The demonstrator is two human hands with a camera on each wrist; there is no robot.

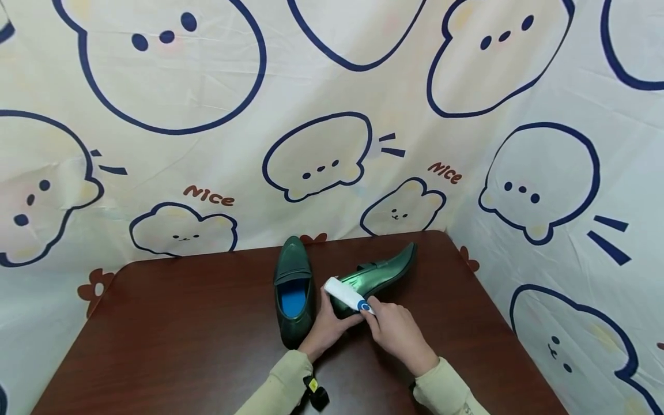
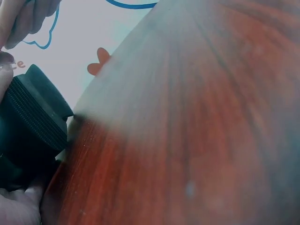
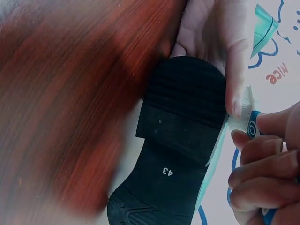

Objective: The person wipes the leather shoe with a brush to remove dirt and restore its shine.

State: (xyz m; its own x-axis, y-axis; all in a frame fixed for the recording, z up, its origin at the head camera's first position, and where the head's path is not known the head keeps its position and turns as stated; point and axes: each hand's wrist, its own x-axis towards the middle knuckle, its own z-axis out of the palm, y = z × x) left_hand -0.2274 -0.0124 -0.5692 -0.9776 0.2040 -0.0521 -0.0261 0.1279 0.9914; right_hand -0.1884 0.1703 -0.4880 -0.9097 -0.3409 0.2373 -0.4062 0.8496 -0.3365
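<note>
A green loafer [image 1: 396, 266] lies tilted on its side, and my left hand [image 1: 329, 324] grips it round the heel. Its black sole [image 3: 180, 140], marked 43, faces the right wrist camera. My right hand [image 1: 400, 333] pinches the blue-and-white handle of a brush [image 1: 342, 293], whose white back shows in the head view. Pale bristles [image 3: 242, 112] sit right at the shoe's upper edge, close to the left thumb. In the left wrist view the dark ridged heel [image 2: 35, 117] appears, with part of the left palm below it.
The matching green loafer [image 1: 294, 271], with a blue insole, stands upright left of my hands. Both shoes are on a brown wooden table [image 1: 181, 323]. White cloth [image 1: 332, 92] printed with cartoon outlines hangs behind and to the right of the table.
</note>
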